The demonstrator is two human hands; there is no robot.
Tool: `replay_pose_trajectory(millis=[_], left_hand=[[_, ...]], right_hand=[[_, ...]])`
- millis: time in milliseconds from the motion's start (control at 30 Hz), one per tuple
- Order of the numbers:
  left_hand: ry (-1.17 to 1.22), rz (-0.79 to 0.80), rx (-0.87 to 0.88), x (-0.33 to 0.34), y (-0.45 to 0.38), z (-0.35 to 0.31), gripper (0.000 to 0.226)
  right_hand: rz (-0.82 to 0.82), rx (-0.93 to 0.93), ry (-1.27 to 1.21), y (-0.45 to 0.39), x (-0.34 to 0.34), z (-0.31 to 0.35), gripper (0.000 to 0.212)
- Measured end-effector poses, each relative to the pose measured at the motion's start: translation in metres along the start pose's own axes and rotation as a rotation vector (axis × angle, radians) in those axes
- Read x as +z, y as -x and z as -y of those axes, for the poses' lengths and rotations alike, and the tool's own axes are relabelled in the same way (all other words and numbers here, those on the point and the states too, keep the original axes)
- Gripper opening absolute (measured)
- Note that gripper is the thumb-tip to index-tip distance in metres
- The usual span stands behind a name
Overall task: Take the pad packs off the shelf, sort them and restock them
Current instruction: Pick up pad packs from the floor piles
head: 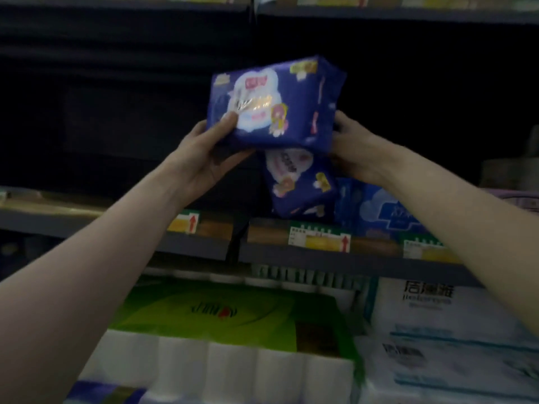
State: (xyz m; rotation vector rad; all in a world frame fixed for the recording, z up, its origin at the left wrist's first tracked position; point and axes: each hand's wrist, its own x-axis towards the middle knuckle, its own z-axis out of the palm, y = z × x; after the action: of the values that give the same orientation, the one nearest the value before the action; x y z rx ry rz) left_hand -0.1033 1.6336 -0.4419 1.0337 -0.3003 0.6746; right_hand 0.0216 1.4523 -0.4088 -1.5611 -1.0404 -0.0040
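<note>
A dark blue pad pack (277, 103) with a white cloud label is held up in front of the dark shelf bay. My left hand (210, 150) grips its lower left corner, thumb on the front face. My right hand (354, 150) holds its right end, fingers curled behind it. Just below hangs a second dark blue pad pack (297, 185), tilted, its lower end at the shelf (204, 246); whether either hand holds it is hidden. A lighter blue pad pack (382, 211) stands on the shelf to the right.
Price tags with red arrows (320, 239) line the shelf edge. Below are a green-topped tissue roll bundle (233, 322) and white paper packs (443, 322) at the right. Another shelf (379, 13) runs overhead. The bay behind the packs is dark.
</note>
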Motion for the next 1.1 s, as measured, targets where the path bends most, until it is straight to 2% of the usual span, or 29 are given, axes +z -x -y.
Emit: replay_pose_trajectory(millis=[67, 100, 167, 200, 267, 333, 400, 433, 500, 533, 600, 667, 700, 733, 800, 867, 967, 1000, 1100], left_hand=[[-0.072, -0.049, 0.003, -0.017, -0.005, -0.006, 0.051], [-0.121, -0.065, -0.007, -0.025, -0.006, -0.010, 0.061], [-0.263, -0.089, -0.046, -0.041, -0.008, -0.015, 0.078], [-0.330, -0.094, -0.052, -0.045, -0.009, -0.016, 0.074], [-0.406, -0.110, -0.070, -0.048, -0.011, -0.015, 0.058], [-0.429, -0.095, -0.114, -0.047, -0.013, -0.012, 0.073], [-0.473, -0.070, -0.159, -0.049, -0.017, -0.008, 0.101], [-0.501, -0.056, -0.182, -0.050, -0.018, -0.005, 0.108], [-0.518, -0.048, -0.211, -0.054, -0.023, -0.002, 0.112], [-0.511, -0.049, -0.226, -0.054, -0.024, 0.001, 0.112], [-0.492, -0.054, -0.244, -0.051, -0.027, 0.008, 0.096], [-0.491, -0.040, -0.265, -0.040, -0.029, 0.020, 0.075], [-0.492, -0.017, -0.280, -0.032, -0.030, 0.027, 0.071], [-0.501, 0.007, -0.289, -0.024, -0.033, 0.036, 0.065], [-0.587, 0.044, -0.296, -0.011, -0.039, 0.051, 0.042], [-0.893, 0.097, -0.287, -0.004, -0.044, 0.064, 0.020], [-1.435, 0.165, -0.219, -0.003, -0.049, 0.076, 0.009], [-1.515, 0.165, -0.184, -0.003, -0.052, 0.077, 0.005], [-1.629, 0.101, -0.052, -0.001, -0.043, 0.070, 0.023]], right_hand=[[-0.090, -0.072, 0.298, -0.018, -0.011, -0.008, 0.050], [-0.076, -0.125, 0.453, -0.026, -0.015, -0.012, 0.050], [0.029, -0.202, 0.755, -0.041, -0.017, -0.023, 0.049], [0.098, -0.206, 0.897, -0.045, -0.016, -0.028, 0.051], [0.245, -0.112, 1.128, -0.053, -0.010, -0.042, 0.055], [0.365, 0.028, 1.316, -0.056, -0.003, -0.056, 0.055], [0.335, 0.124, 1.409, -0.060, -0.004, -0.066, 0.053], [0.304, 0.178, 1.409, -0.061, -0.007, -0.067, 0.051], [0.213, 0.198, 1.319, -0.062, -0.013, -0.063, 0.043], [0.111, 0.145, 1.210, -0.062, -0.015, -0.058, 0.037], [-0.045, -0.037, 0.841, -0.057, -0.016, -0.046, 0.026], [0.057, -0.052, 0.465, -0.043, -0.010, -0.031, 0.027], [0.172, -0.031, 0.502, -0.035, -0.008, -0.025, 0.039], [0.269, -0.026, 0.653, -0.027, -0.008, -0.022, 0.056], [0.309, -0.082, 0.954, -0.022, -0.015, -0.026, 0.081], [0.292, -0.055, 1.096, -0.018, -0.022, -0.034, 0.082], [0.314, 0.112, 1.516, -0.019, -0.020, -0.056, 0.078], [0.323, 0.157, 1.572, -0.020, -0.018, -0.059, 0.077], [0.305, 0.175, 1.550, -0.019, -0.016, -0.060, 0.073]])
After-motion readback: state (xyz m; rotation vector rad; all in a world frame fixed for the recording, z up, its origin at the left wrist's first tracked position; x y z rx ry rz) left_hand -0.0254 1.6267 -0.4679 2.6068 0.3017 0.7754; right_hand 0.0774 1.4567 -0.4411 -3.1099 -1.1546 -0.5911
